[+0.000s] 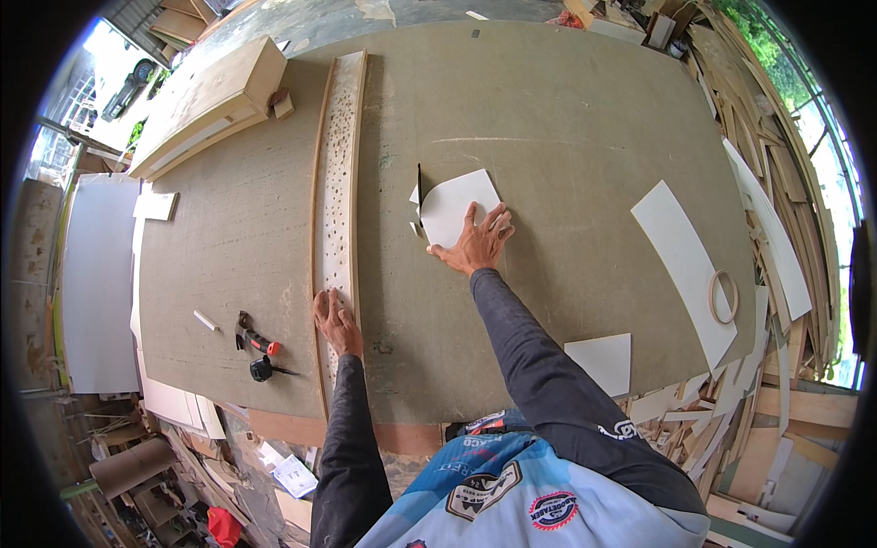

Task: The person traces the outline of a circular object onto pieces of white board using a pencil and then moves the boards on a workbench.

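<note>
One camera sits on the person's head and looks straight down at the big table (548, 110). It is fairly high up. The arms come in from the bottom; edges curve near the rim.

You have two hands on the table (566, 110): the left hand (336, 321) and the right hand (477, 242). At centre lies one white panel piece (452, 205), with one long perforated strip (340, 164) left of it. At lower left lie one red-handled hammer (256, 340) and one tape measure (263, 369).

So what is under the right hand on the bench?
The right hand lies flat on a white sheet piece, which rests on the big brown board. A thin dark strip stands at the sheet's left edge. The part of the sheet beneath the palm is covered.
</note>
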The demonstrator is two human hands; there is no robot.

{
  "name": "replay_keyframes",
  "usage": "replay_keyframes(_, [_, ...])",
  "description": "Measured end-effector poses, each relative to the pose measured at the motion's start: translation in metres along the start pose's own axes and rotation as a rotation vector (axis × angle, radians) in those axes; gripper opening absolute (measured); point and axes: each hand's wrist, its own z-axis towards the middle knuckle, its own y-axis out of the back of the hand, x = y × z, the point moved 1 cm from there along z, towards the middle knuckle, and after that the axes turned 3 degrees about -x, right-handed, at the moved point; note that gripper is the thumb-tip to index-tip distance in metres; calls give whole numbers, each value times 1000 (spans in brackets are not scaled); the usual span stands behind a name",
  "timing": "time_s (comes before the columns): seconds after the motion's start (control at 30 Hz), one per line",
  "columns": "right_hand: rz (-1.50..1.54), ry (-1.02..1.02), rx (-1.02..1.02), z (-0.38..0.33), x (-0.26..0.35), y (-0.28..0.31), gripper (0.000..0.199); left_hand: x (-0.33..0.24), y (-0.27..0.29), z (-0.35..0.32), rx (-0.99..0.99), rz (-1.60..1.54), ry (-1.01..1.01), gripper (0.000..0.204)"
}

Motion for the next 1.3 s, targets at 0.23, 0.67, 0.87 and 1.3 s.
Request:
replay_keyframes(0.23, [13, 4, -7, -1, 0, 1, 136, 3, 0, 0, 24, 1, -13, 50])
replay_keyframes(0.67, [15, -13, 2, 1, 1, 0, 137, -1, 0, 0, 5, -15, 7, 51])
replay_keyframes(0.87, [16, -20, -2, 1, 3, 0, 137, 0, 0, 1, 11, -9, 2, 51])
replay_keyframes(1.3, [74, -48, -46, -3, 6, 1, 137, 4, 2, 0, 15, -9, -26, 52])
